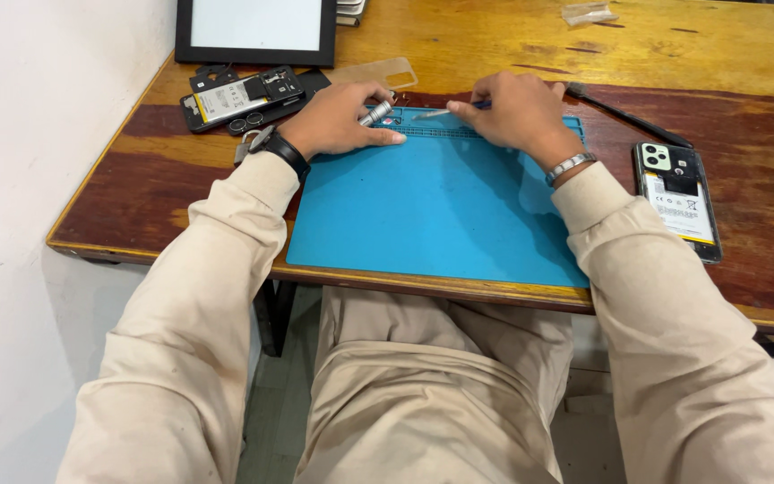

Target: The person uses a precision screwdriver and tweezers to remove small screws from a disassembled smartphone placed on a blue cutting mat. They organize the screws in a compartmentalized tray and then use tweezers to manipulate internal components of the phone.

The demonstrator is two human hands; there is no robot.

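Observation:
My left hand [344, 117] rests at the far left edge of a blue work mat [432, 211], fingers curled around a small silver screwdriver handle [375, 112]. My right hand [514, 112] lies at the mat's far edge, pinching a thin blue-handled tool [445, 112] whose tip points left toward the silver handle. A black watch sits on my left wrist and a metal bracelet on my right. Both arms wear beige sleeves.
An opened phone [240, 97] with its battery showing lies far left beside small dark parts. Another opened phone [679, 199] lies at the right. A clear phone case [376, 72], a dark-framed white panel [255, 30] and a black strip [629, 115] sit on the wooden table [718, 63].

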